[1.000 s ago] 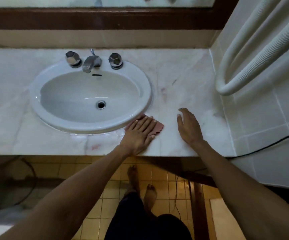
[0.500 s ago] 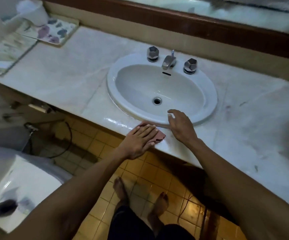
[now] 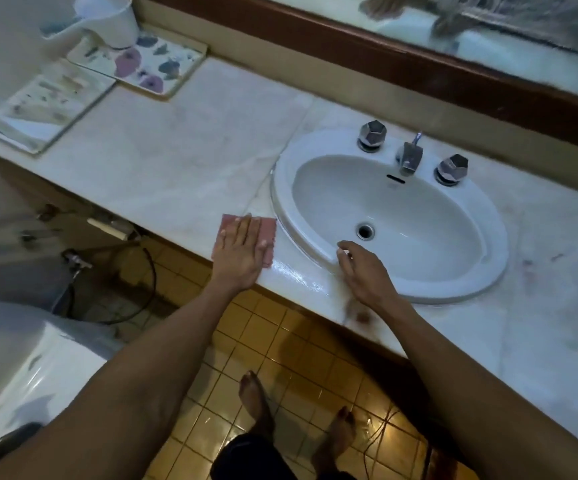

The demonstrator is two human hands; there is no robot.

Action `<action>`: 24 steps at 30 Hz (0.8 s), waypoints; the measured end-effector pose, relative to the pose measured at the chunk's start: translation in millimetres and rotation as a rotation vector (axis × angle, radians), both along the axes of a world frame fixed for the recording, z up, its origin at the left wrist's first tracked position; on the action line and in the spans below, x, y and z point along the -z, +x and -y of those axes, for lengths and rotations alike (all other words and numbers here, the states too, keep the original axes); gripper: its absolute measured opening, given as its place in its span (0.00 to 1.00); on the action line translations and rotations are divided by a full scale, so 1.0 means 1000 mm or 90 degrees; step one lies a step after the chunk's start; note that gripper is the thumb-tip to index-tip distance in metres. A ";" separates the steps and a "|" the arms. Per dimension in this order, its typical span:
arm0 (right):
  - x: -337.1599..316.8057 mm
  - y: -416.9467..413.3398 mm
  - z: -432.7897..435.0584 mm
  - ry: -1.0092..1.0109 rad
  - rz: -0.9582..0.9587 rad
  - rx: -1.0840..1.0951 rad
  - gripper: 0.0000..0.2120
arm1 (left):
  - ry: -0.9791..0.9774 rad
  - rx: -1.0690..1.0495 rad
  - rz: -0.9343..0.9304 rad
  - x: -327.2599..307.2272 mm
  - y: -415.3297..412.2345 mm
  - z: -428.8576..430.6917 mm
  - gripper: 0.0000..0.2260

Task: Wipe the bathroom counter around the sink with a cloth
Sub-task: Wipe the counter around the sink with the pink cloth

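Observation:
A pink cloth (image 3: pixel 269 227) lies flat on the pale marble counter (image 3: pixel 162 161), just left of the white oval sink (image 3: pixel 318 251). My left hand (image 3: pixel 240 251) presses flat on the cloth with fingers spread, near the counter's front edge. My right hand (image 3: pixel 363 271) rests on the sink's front rim with fingers loosely curled and holds nothing. A wet shiny streak on the counter runs between the two hands.
A chrome faucet (image 3: pixel 408 159) with two knobs sits behind the basin. A flowered tray (image 3: pixel 149 64) holding a white cup (image 3: pixel 110 19), and a paper sheet (image 3: pixel 45 105), lie at the counter's far left. A toilet (image 3: pixel 13 368) stands lower left. Cables trail over the yellow floor tiles.
My left hand slid the cloth leftward along the counter's front edge, past the sink's front to its left side. My right hand moved left onto the sink's front rim. The view swung left.

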State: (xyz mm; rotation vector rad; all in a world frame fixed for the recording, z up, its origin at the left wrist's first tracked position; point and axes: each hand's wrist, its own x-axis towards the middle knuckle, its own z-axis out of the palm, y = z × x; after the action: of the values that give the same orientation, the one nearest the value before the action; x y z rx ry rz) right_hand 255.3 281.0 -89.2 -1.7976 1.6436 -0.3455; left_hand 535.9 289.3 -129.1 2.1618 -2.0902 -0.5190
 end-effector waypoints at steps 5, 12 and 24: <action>-0.004 0.053 0.027 -0.010 0.013 0.021 0.21 | -0.009 -0.032 -0.076 0.005 -0.022 -0.011 0.27; -0.001 0.115 0.062 -0.034 -0.025 -0.002 0.22 | -0.036 0.257 -0.010 0.006 0.116 0.020 0.26; 0.004 0.138 0.102 -0.052 0.012 0.058 0.23 | -0.013 0.057 -0.047 0.005 0.036 0.085 0.25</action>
State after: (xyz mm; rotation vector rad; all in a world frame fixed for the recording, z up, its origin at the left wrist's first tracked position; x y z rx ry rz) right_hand 393.8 179.1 -93.4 -1.7766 1.7243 -0.4762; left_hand 572.1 204.7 -134.1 2.0138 -2.1514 -0.5743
